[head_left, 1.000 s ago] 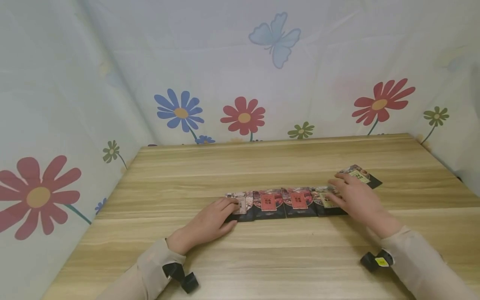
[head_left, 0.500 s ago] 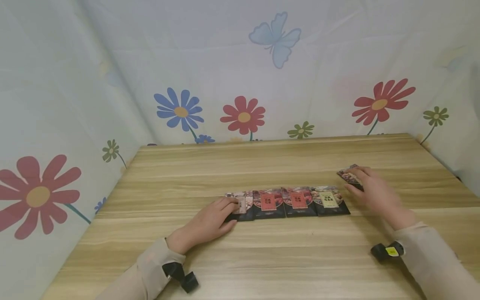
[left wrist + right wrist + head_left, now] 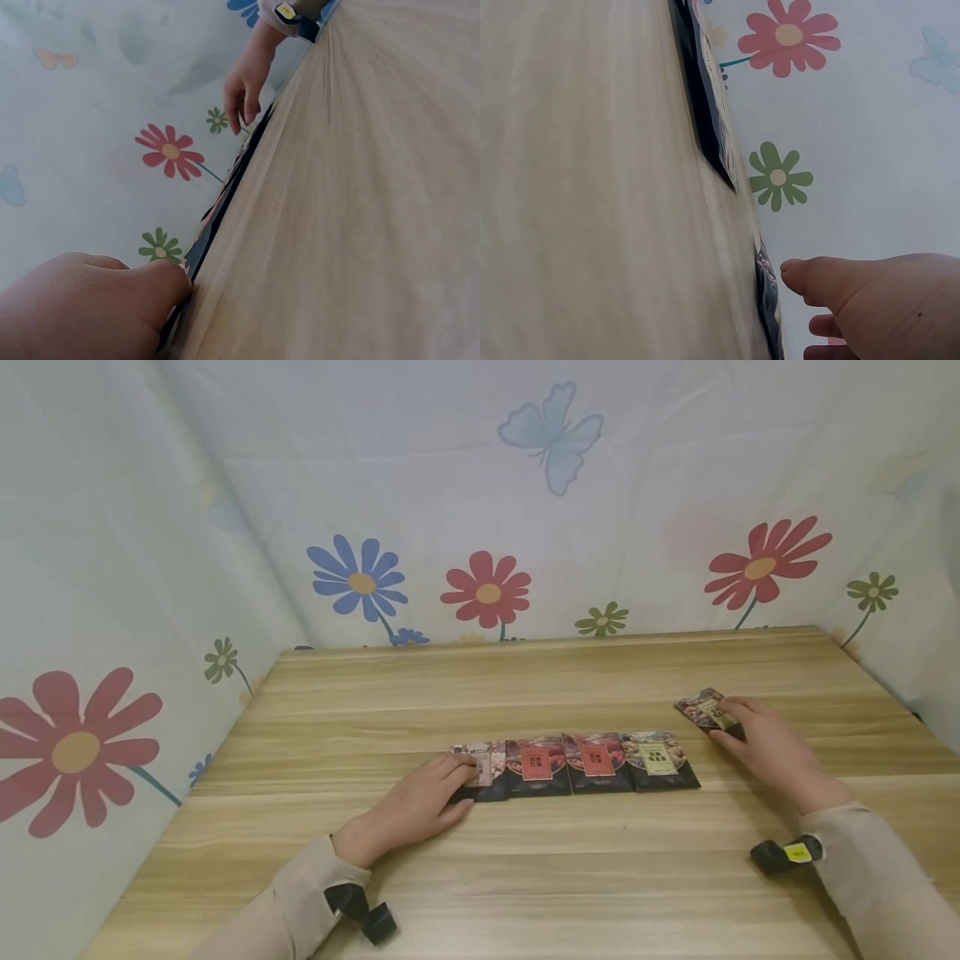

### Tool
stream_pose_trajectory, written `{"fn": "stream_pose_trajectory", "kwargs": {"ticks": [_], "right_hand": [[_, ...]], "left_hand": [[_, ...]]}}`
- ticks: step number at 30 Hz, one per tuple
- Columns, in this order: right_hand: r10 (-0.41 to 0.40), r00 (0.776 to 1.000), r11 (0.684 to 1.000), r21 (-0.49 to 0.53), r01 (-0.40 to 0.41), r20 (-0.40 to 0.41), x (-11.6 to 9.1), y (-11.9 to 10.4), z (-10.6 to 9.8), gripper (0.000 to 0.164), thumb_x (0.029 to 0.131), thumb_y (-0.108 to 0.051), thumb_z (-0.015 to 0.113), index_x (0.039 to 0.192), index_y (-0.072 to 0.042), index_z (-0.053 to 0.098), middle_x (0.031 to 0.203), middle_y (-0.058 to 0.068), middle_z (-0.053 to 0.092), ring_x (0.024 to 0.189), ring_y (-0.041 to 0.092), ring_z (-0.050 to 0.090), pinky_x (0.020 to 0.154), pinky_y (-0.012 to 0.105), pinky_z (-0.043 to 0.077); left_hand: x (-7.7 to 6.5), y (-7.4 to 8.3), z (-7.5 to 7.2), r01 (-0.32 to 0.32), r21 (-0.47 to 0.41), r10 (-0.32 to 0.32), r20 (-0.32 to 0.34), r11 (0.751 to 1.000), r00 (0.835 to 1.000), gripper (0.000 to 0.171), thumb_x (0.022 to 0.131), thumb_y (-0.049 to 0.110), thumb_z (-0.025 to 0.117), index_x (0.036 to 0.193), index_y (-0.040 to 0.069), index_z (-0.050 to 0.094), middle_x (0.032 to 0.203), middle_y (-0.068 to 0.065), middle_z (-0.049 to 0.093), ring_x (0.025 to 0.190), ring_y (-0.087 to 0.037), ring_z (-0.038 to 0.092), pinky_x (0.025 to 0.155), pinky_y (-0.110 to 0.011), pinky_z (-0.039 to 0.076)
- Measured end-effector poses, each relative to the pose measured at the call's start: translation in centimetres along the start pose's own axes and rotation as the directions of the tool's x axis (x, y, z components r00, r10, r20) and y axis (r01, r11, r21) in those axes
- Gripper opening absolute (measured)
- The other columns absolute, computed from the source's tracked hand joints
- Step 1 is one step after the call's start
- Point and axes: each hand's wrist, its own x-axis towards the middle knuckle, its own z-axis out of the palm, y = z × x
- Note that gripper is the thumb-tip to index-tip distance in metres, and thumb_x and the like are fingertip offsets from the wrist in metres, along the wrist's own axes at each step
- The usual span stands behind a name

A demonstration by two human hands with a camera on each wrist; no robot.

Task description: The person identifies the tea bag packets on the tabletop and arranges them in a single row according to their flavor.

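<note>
Your left hand (image 3: 420,806) rests flat, fingers together, on the row of packets (image 3: 573,764). Your right hand (image 3: 772,747) presses straight fingers on the loose packet (image 3: 707,710) just right of that row. Labels are too small to read.

Black-edged packets (image 3: 573,766), flowered backdrop (image 3: 487,590)

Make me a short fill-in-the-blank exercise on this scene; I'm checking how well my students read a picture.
1. The row of packets on the table holds ____ packets side by side.
2. The left hand rests on the packet at the row's ____ end.
3. The right hand touches a single packet lying ____ from the row.

Missing words: four; left; apart
</note>
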Motion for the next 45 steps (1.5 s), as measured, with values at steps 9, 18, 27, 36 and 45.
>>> {"fn": "stream_pose_trajectory", "kwargs": {"ticks": [9, 18, 27, 36, 45], "right_hand": [[-0.060, 0.998, 0.998, -0.012, 0.060, 0.015, 0.0, 0.6, 0.4, 0.049, 0.093, -0.018, 0.060, 0.131, 0.010, 0.049, 0.136, 0.038, 0.042, 0.121, 0.056, 0.043, 0.102, 0.067, 0.035], [-0.074, 0.996, 0.997, -0.015, 0.075, 0.052, 0.1, 0.6, 0.6, 0.046, 0.092, -0.017, 0.060, 0.129, 0.010, 0.052, 0.135, 0.039, 0.044, 0.122, 0.055, 0.044, 0.101, 0.066, 0.037], [-0.034, 0.997, 0.998, -0.056, 0.038, 0.069, 0.0, 0.3, 0.5, 0.048, 0.092, -0.023, 0.061, 0.130, 0.006, 0.053, 0.135, 0.039, 0.043, 0.121, 0.055, 0.045, 0.098, 0.066, 0.039], [-0.014, 0.997, 0.996, -0.081, 0.021, 0.077, 0.0, -0.1, 0.2, 0.049, 0.092, -0.026, 0.062, 0.128, 0.006, 0.055, 0.130, 0.038, 0.048, 0.118, 0.054, 0.048, 0.096, 0.066, 0.042], [-0.030, 0.997, 0.993, -0.110, 0.038, 0.071, -0.2, -0.5, 0.0, 0.049, 0.090, -0.026, 0.064, 0.126, 0.006, 0.057, 0.127, 0.037, 0.052, 0.113, 0.053, 0.052, 0.091, 0.064, 0.046]], "left_hand": [[0.0, 0.0, -0.2, -0.007, -0.003, 0.007, 0.000, 1.000, 1.000, 0.036, 0.093, 0.028, 0.059, 0.122, 0.008, 0.060, 0.128, -0.008, 0.058, 0.122, -0.024, 0.053, 0.107, -0.038, 0.044], [-0.1, 0.1, -0.1, 0.007, -0.006, -0.007, 0.011, 1.000, 1.000, 0.035, 0.094, 0.028, 0.058, 0.123, 0.009, 0.060, 0.129, -0.006, 0.058, 0.122, -0.022, 0.053, 0.107, -0.037, 0.044], [-0.1, 0.0, -0.1, 0.010, -0.003, -0.010, 0.015, 1.000, 1.000, 0.035, 0.094, 0.030, 0.057, 0.123, 0.010, 0.059, 0.129, -0.006, 0.058, 0.123, -0.022, 0.053, 0.108, -0.036, 0.044], [0.0, 0.0, -0.1, 0.000, -0.005, 0.000, 0.007, 1.000, 1.000, 0.035, 0.094, 0.029, 0.058, 0.122, 0.009, 0.060, 0.130, -0.007, 0.058, 0.123, -0.022, 0.053, 0.108, -0.037, 0.044], [0.0, 0.0, -0.1, -0.003, 0.001, 0.003, 0.013, 1.000, 1.000, 0.035, 0.094, 0.029, 0.058, 0.123, 0.008, 0.060, 0.129, -0.007, 0.058, 0.123, -0.023, 0.053, 0.108, -0.038, 0.044]]}}
